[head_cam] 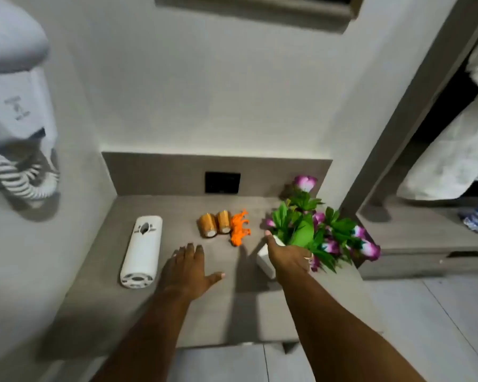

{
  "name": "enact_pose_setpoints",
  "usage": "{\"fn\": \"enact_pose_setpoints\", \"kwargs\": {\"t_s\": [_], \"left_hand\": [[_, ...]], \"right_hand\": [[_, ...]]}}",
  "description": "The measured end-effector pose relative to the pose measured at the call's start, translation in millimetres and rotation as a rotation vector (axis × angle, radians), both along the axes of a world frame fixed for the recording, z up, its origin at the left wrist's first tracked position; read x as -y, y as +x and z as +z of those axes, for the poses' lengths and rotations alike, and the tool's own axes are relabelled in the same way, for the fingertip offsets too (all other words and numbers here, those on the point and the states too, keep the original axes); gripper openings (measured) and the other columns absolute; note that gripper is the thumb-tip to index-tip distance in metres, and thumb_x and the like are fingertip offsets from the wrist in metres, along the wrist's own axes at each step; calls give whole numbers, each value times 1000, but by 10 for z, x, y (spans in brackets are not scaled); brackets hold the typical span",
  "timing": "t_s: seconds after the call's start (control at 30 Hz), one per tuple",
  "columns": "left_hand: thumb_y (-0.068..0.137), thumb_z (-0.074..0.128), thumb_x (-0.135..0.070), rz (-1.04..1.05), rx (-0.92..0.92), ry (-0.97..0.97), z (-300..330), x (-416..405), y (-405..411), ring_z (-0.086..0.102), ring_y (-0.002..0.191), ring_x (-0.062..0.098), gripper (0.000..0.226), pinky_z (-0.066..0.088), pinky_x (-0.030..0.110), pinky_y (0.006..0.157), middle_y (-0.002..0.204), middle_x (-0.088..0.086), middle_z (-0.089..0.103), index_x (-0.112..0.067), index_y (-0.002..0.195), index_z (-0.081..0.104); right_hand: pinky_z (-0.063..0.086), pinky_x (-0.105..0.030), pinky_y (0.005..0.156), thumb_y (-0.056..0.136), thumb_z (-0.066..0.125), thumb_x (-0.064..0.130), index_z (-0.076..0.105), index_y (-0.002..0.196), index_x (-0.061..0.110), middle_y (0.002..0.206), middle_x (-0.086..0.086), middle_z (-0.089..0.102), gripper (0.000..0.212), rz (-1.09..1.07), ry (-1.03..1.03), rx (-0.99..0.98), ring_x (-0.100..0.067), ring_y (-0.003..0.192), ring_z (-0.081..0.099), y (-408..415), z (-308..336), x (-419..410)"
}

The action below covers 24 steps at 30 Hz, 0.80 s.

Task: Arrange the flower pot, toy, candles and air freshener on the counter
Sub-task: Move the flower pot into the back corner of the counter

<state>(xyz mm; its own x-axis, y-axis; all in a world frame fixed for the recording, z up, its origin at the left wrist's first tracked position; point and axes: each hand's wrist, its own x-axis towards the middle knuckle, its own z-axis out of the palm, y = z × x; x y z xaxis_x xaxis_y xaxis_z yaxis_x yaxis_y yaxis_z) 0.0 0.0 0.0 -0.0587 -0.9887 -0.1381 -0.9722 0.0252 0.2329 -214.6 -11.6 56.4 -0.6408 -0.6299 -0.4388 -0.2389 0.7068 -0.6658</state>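
Counter [210, 312] grey, white walls, L hand [186, 271] fingers splayed, R hand [287, 257] gripping flower pot [265, 261].

The counter [177, 312] is a matte grey-brown, its low backsplash the same tone with a black square plate [222, 182] at 12 o'clock. At 9 o'clock lies the white air freshener [142, 250] with grey markings. The two candles [215, 224] are amber-gold with pale ends. The toy [240, 228] is bright orange. The flower pot [266, 260] at 3 o'clock is white, with green leaves and purple-and-white blooms [319, 230].
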Motion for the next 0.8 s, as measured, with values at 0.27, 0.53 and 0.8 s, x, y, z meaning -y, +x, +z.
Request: {"fn": "enact_pose_setpoints", "kwargs": {"t_s": [0.27,0.53,0.8], "left_hand": [[80,23,-77,-86,32,-96,-663,-263,7,6,149,33,98,6,49,120,162,16,13,-10,151,15],[79,26,-79,-41,-6,-95,-742,-274,66,13,149,31,96,11,51,119,160,11,23,-14,149,25],[78,20,-79,-59,27,-64,-727,-168,14,5,150,32,99,5,53,120,162,13,14,-13,151,17]], "right_hand": [[44,-47,107,65,78,70,5,151,-9,151,-26,33,138,-245,-30,123,-41,136,43,28,-437,387],[51,-46,99,60,90,42,39,137,-6,134,-21,51,104,-128,-12,-64,-36,124,54,-357,-563,355],[55,-49,93,63,89,39,55,127,-4,125,-20,61,84,55,-18,-175,-39,114,61,-719,-515,545]]}}
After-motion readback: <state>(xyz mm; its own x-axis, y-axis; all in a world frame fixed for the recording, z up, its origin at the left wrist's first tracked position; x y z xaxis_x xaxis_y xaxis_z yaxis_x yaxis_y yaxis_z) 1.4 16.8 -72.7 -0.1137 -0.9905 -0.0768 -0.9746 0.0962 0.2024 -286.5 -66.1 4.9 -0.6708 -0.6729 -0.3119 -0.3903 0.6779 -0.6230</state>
